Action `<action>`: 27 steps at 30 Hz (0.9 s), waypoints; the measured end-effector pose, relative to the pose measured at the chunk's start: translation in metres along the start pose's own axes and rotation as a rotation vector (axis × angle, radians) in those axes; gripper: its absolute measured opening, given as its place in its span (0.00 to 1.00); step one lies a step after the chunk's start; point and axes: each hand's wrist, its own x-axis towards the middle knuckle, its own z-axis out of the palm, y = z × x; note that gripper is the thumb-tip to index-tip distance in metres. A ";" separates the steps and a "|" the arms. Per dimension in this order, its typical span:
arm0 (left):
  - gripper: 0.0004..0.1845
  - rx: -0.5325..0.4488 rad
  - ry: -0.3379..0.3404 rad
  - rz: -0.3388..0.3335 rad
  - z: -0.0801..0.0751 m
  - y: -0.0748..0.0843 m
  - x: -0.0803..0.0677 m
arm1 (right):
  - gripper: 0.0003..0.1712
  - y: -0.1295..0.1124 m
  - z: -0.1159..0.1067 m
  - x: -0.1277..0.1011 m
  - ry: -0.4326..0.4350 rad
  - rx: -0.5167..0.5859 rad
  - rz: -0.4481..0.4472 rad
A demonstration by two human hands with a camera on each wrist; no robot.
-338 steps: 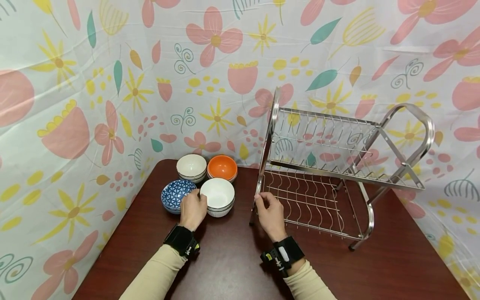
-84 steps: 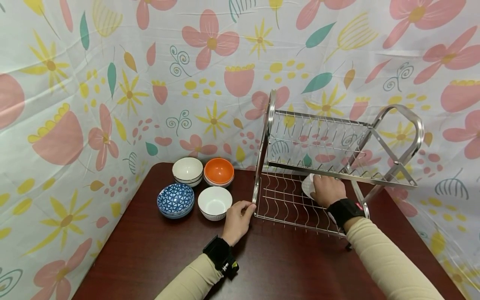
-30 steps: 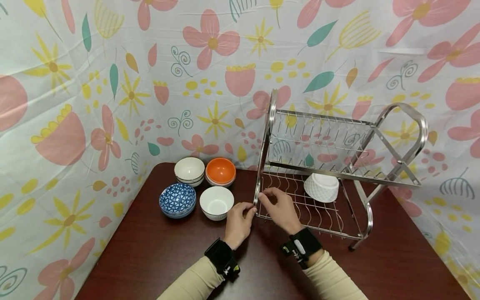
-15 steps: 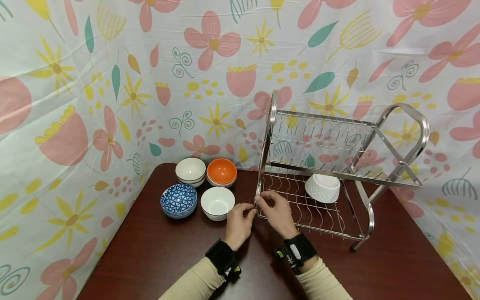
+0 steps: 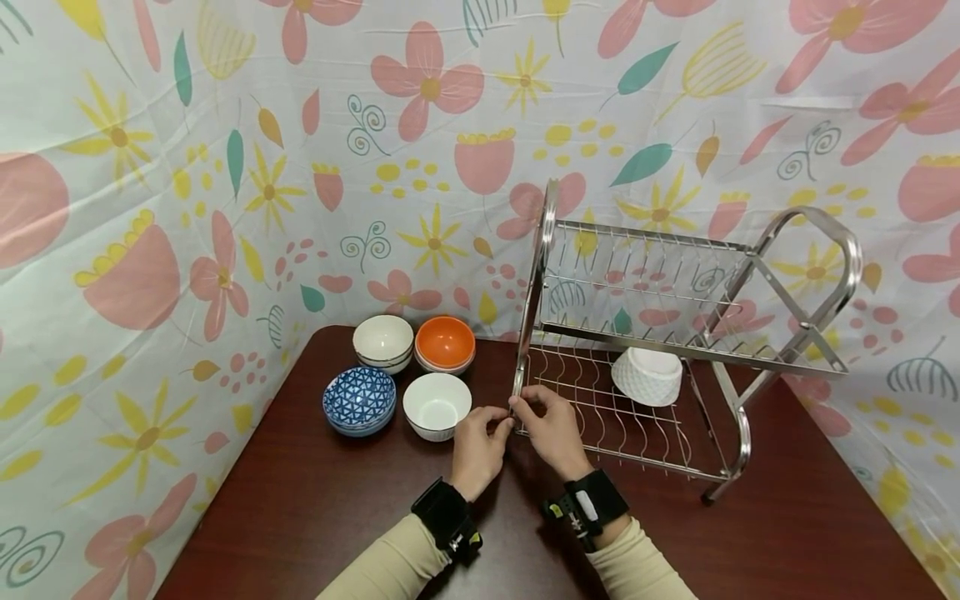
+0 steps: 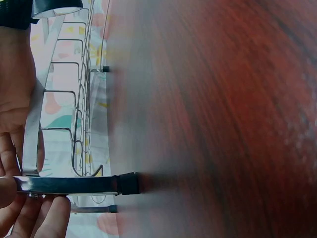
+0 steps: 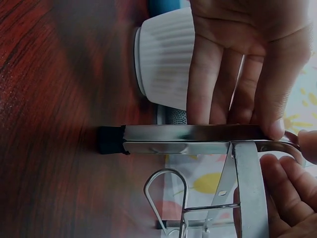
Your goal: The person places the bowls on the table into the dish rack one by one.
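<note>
My left hand point(image 5: 478, 454) pinches the foot end of the near left leg of a metal two-tier dish rack point(image 5: 652, 342). Just above it, my right hand point(image 5: 557, 429) has thumb and fingers on that same leg. The left wrist view shows the flat leg point(image 6: 69, 185) with its black foot point(image 6: 130, 183) between thumb and fingertips. From the right wrist, both hands flank the leg point(image 7: 188, 133). On the lower tier a white textured bowl point(image 5: 647, 377) leans bottom outward. A white ribbed bowl point(image 5: 437, 406) stands upright beside my left hand.
Left of the rack on the dark red table point(image 5: 300, 500) stand blue patterned bowls point(image 5: 358, 398), stacked cream bowls point(image 5: 383, 340) and an orange bowl point(image 5: 446, 342) on top of another. A flowered cloth point(image 5: 427, 167) hangs behind and at the left.
A white bowl left the front stack and, held by my right hand earlier, now sits in the rack. That hand came back left to the leg; my left hand went from the bowls to the leg.
</note>
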 end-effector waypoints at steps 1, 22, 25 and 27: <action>0.05 0.002 0.000 0.001 0.000 0.000 0.000 | 0.10 0.000 0.000 0.000 -0.001 0.000 -0.002; 0.05 0.044 0.072 0.034 -0.031 0.002 0.005 | 0.10 0.001 -0.001 0.000 -0.025 0.004 -0.017; 0.06 0.057 0.100 0.031 -0.040 -0.001 0.007 | 0.10 0.001 -0.002 0.000 -0.029 0.012 -0.014; 0.06 0.082 0.123 0.025 -0.047 -0.004 0.009 | 0.10 0.001 -0.003 0.000 -0.035 0.021 -0.015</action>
